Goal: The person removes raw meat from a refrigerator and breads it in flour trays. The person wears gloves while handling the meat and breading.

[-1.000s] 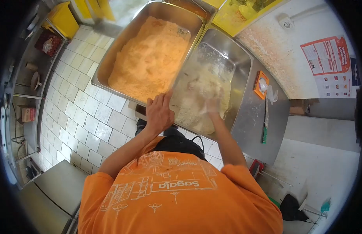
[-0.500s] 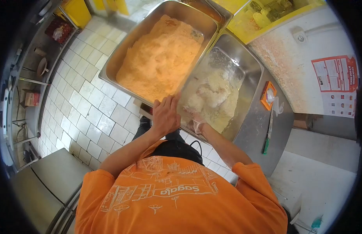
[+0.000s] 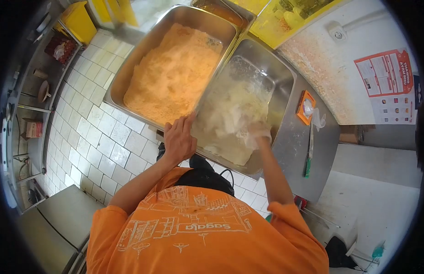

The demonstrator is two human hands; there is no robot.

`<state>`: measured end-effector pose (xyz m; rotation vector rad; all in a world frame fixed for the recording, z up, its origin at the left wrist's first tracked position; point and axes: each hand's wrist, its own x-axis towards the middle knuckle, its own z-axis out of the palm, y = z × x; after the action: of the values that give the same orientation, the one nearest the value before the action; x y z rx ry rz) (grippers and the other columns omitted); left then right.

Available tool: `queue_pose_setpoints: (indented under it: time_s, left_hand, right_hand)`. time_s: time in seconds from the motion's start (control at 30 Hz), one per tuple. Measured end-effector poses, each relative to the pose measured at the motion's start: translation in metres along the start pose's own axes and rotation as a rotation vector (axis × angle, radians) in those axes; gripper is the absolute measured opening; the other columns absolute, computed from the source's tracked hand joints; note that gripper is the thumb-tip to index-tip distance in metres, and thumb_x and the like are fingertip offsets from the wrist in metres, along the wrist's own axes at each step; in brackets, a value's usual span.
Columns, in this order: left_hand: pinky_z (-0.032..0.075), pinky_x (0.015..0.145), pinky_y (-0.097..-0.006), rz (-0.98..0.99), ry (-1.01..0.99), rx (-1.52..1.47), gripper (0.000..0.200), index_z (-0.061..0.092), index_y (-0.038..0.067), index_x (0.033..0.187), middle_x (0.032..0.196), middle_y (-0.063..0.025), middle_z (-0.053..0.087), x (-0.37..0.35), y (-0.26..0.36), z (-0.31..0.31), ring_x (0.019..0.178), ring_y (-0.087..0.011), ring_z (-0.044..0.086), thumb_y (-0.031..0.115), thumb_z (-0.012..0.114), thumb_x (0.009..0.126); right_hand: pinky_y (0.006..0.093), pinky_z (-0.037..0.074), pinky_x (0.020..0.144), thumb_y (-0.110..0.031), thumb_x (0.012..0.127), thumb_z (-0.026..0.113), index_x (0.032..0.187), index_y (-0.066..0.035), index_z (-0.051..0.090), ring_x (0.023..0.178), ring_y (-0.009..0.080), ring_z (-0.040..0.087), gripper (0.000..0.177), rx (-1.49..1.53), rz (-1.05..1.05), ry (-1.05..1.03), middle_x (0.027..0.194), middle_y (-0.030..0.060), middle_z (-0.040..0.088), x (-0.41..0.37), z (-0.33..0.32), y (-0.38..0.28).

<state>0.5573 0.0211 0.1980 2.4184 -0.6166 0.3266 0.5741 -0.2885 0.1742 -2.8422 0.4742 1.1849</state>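
My left hand (image 3: pixel 180 139) rests at the front edge where two deep steel trays meet, its fingers bent over the rim of the left tray (image 3: pixel 118 71). That tray holds orange breading powder (image 3: pixel 171 73). Over in the right steel tray (image 3: pixel 285 86), my right hand (image 3: pixel 258 132), in a clear glove, is down in pale flour (image 3: pixel 216 109). Motion smears its fingers, so their shape and anything in them cannot be made out. Whitish flour-coated lumps (image 3: pixel 241 119) lie just left of it, blurred too.
Right of the trays, a steel counter (image 3: pixel 289 155) carries an orange-framed tool (image 3: pixel 305 107) and a green-handled knife (image 3: pixel 309 157). Yellow bins (image 3: pixel 285 20) stand behind. White floor tiles (image 3: pixel 98 132) and a shelf rack (image 3: pixel 36 109) lie to the left.
My right hand has moved right and up across the flour, and the pale lumps there have shifted and blurred. My left hand stays at the rim. The view has shifted slightly.
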Motion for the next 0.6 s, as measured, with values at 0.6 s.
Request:
queue_pose_setpoints:
  time_s: [0.6]
  left_hand:
    - [0.036, 0.070, -0.0379, -0.041, -0.012, 0.058, 0.065, 0.054, 0.003, 0.128, 0.092, -0.0129, 0.057, -0.006, -0.002, -0.002, 0.081, -0.0264, 0.056, 0.013, 0.061, 0.064]
  right_hand:
    - [0.0389, 0.044, 0.104, -0.022, 0.102, 0.037, 0.143, 0.001, 0.037, 0.129, 0.0298, 0.046, 0.047, -0.489, -0.630, 0.754, 0.141, 0.0164, 0.047, 0.169, -0.008, -0.021]
